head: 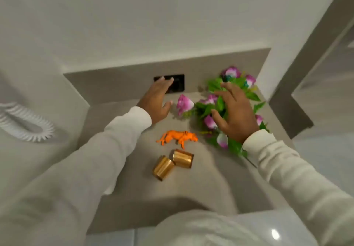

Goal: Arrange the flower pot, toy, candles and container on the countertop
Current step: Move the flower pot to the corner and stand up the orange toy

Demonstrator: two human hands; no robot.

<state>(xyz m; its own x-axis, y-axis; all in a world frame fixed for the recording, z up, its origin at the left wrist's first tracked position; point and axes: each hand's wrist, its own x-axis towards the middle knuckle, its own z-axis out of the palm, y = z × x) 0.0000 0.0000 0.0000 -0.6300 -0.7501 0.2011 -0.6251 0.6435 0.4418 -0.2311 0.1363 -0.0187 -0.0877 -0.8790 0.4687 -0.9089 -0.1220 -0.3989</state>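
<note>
A bunch of pink-and-white flowers with green leaves (213, 108) fills the right side of the beige countertop (201, 184); its pot is hidden under the foliage. My right hand (234, 111) hovers over the flowers with fingers spread, holding nothing. My left hand (157, 100) is open just left of the flowers, near one pink bloom (183, 104). An orange toy tiger (178, 137) lies on its side in the middle of the counter. Two gold cylindrical candles (173, 164) lie on their sides, touching, in front of the toy. No container is visible.
A dark wall socket plate (179, 82) sits on the back wall behind my left hand. A white coiled cord (28, 123) lies at the far left. A grey wall edge (291, 115) borders the counter on the right.
</note>
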